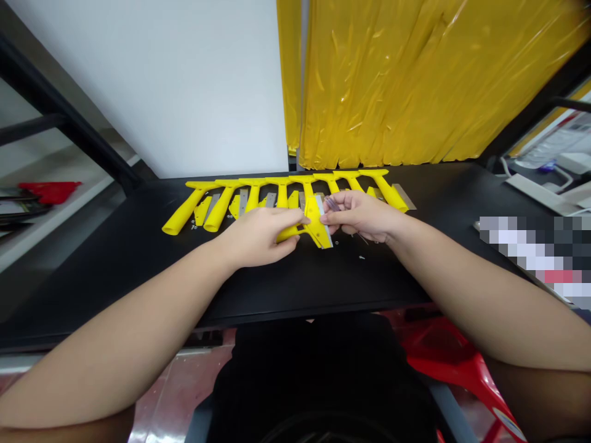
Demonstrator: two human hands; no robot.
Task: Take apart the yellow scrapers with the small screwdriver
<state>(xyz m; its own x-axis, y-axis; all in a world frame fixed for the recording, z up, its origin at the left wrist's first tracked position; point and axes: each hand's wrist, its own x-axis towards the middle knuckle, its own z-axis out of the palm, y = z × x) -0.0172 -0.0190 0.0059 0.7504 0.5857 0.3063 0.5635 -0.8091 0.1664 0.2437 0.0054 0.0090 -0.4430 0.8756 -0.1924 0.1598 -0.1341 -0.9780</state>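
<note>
My left hand (270,234) is wrapped round the handle of a yellow scraper (314,224) with a metal blade along its right edge. The scraper is held just over the black table, its head pointing right. At that blade edge my right hand (357,212) is closed, thumb against the blade side, with a small dark, partly see-through piece (331,204) between its fingers; its kind is hard to make out. Behind both hands stretches a row of several yellow scraper handles (221,209), with loose yellow plates (202,211) and metal blades (243,201) between them.
Tiny screws and nuts (194,226) lie scattered on the black table (184,283). A white panel (198,86) and a yellow plastic curtain (392,86) stand at the back. Black frame posts flank the table. Below right is a red plastic stool (443,351).
</note>
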